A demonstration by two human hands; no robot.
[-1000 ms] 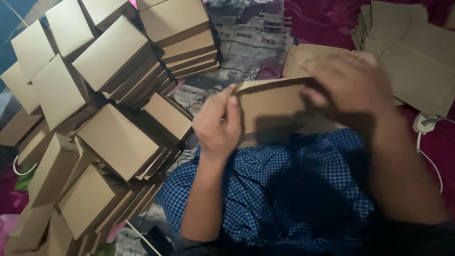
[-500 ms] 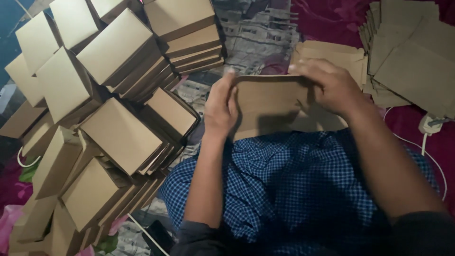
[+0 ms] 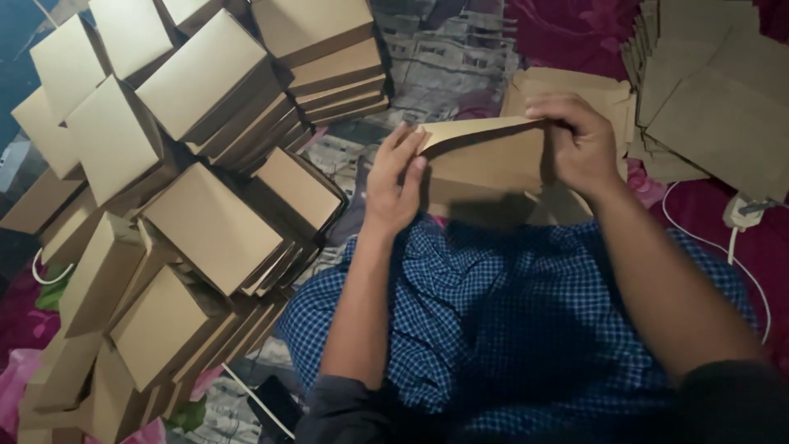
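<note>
Left hand: the left hand (image 3: 394, 185) grips the left end of a brown cardboard box blank (image 3: 485, 160), fingers pressed along the folded edge, thumb side toward the lap.
Right hand: the right hand (image 3: 579, 144) is clamped over the right end of the same blank, fingers curled over its top edge.
Hands, relation: set apart — one at each end of the blank, both closed on it.
Item held: the blank is partly folded, its upper flap bent over toward the person; it is held just above the knees, over the blue checked cloth (image 3: 509, 329) covering the lap.
Under the item: a flat brown sheet (image 3: 567, 86) lies on the floor just beyond the blank, partly hidden by the right hand.
Left side: a large heap of folded cardboard boxes (image 3: 205, 222), stacked in leaning rows, reaches close to the left forearm.
Top centre: a neater stack of boxes (image 3: 329, 49) stands on a printed grey mat (image 3: 448, 53).
Top right: a pile of flat unfolded blanks (image 3: 715, 99) rests on dark red floral fabric (image 3: 567, 29).
Right edge: a white cable (image 3: 715, 247) runs to a small white plug (image 3: 744, 212), well clear of both hands.
Lighting: dim — fine details of the folds cannot be made out.
</note>
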